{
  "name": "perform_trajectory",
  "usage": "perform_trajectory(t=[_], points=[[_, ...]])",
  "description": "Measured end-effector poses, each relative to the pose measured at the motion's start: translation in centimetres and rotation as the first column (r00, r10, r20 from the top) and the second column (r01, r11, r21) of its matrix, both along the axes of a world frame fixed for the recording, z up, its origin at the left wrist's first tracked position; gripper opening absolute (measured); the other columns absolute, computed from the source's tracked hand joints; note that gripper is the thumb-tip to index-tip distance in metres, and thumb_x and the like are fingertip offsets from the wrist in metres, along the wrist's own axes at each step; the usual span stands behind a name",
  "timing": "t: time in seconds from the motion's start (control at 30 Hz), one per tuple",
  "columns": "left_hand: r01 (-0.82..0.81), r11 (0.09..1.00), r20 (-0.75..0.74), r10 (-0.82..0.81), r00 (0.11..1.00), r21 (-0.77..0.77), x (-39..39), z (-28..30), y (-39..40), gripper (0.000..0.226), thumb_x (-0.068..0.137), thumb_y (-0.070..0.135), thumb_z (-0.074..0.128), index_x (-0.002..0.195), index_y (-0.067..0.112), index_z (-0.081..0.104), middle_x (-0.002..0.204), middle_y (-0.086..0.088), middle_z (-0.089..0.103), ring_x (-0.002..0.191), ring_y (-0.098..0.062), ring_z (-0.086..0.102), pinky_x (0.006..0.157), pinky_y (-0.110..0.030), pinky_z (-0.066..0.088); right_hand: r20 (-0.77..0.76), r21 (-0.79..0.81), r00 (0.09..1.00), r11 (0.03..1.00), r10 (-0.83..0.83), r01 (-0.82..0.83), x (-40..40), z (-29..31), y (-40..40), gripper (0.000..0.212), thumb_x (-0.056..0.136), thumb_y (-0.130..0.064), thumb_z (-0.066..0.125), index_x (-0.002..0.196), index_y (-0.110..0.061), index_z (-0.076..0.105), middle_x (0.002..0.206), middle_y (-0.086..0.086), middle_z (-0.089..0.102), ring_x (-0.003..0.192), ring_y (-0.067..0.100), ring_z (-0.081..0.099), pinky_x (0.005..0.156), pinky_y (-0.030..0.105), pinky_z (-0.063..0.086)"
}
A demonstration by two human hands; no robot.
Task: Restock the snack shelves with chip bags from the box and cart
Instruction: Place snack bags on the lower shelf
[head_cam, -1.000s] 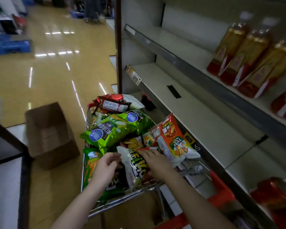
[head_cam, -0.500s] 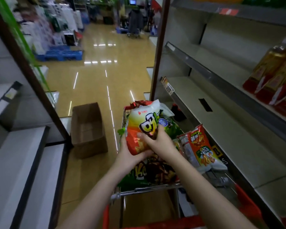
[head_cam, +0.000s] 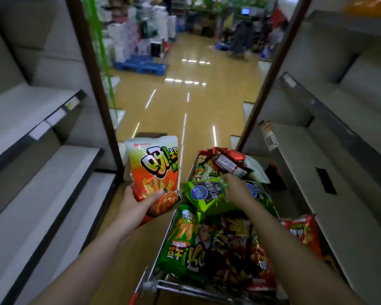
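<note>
Bare shelves (head_cam: 31, 119) flanked the aisle; her left hand (head_cam: 134, 204) gripped an upright orange bag (head_cam: 155, 170) nearest them, right hand (head_cam: 235, 190) pinching a green bag (head_cam: 207, 197) atop the cart (head_cam: 163, 285).

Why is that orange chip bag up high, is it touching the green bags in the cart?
Apart. In the head view the left hand holds the orange chip bag upright beside the cart, with bare floor between it and the green bag.

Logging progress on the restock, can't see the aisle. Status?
Left hand holds orange-and-white chip bag upright, clear of cart. Right hand grips green chip bag atop the pile. Nothing blocking the shelves.
</note>
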State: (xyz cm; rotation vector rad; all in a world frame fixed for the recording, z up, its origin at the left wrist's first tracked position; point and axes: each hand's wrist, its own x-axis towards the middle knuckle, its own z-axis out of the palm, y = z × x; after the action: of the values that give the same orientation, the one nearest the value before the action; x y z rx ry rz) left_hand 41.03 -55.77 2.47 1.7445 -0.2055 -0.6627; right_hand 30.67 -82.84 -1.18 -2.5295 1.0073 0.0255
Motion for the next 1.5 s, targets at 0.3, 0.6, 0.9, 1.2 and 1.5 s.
perform_trajectory(t=[0.3,0.6,0.9,1.2,1.5], points=[[-0.151,0.985,-0.077,0.157,0.985,0.082,-1.3,-2.4,-1.7,0.087,0.072,0.046,0.073,0.143,0.018,0.032,0.131,-0.005,0.056,0.106,-0.021,0.059,0.088,-0.033,0.048,-0.527,0.247,0.737,0.906,0.423,-0.343,8.3,-1.0,-6.3,0.124,0.065,-0.045,0.087,0.156,-0.031,0.004,0.163,0.007,0.013,0.147,0.034,0.019,0.114,0.053,0.030],[-0.242,0.967,-0.095,0.249,0.964,0.083,-0.7,-1.8,0.0,0.076,0.077,0.042,0.073,0.140,0.022,0.035,0.125,-0.001,0.057,0.104,-0.018,0.057,0.087,-0.033,0.045,-0.591,0.387,0.548,0.803,0.593,-0.453,9.7,-0.4,-6.1,0.114,0.050,-0.056,0.089,0.143,-0.018,0.036,0.147,0.005,0.042,0.133,0.028,0.043,0.108,0.044,0.040],[-0.338,0.941,-0.101,0.337,0.936,0.015,-0.2,-0.1,4.0,0.093,0.059,0.056,0.076,0.138,0.024,0.040,0.129,-0.001,0.059,0.112,-0.024,0.060,0.100,-0.048,0.048,-0.149,0.561,0.795,0.712,0.588,-0.421,6.6,5.9,-5.4,0.080,0.060,-0.045,0.089,0.124,-0.011,0.055,0.113,0.004,0.071,0.103,0.018,0.068,0.089,0.030,0.054],[-0.421,0.892,-0.083,0.412,0.907,-0.167,0.2,5.2,9.7,0.074,0.064,0.046,0.078,0.127,0.020,0.051,0.115,-0.001,0.067,0.100,-0.022,0.067,0.093,-0.043,0.053,0.549,0.426,0.784,0.710,0.290,-0.561,10.9,13.6,11.2,0.052,0.070,-0.058,0.077,0.106,-0.023,0.066,0.094,-0.013,0.074,0.085,-0.001,0.069,0.084,0.022,0.054],[-0.707,0.664,0.068,0.739,0.670,-0.242,2.3,9.7,25.0,0.068,0.066,0.043,0.084,0.121,0.018,0.052,0.111,-0.005,0.068,0.096,-0.023,0.067,0.087,-0.044,0.055,0.619,0.731,0.781,0.425,-0.083,-0.534,16.0,14.7,32.6,0.085,0.066,-0.064,0.065,0.134,-0.017,0.046,0.123,0.003,0.065,0.109,0.022,0.065,0.101,0.043,0.048]])
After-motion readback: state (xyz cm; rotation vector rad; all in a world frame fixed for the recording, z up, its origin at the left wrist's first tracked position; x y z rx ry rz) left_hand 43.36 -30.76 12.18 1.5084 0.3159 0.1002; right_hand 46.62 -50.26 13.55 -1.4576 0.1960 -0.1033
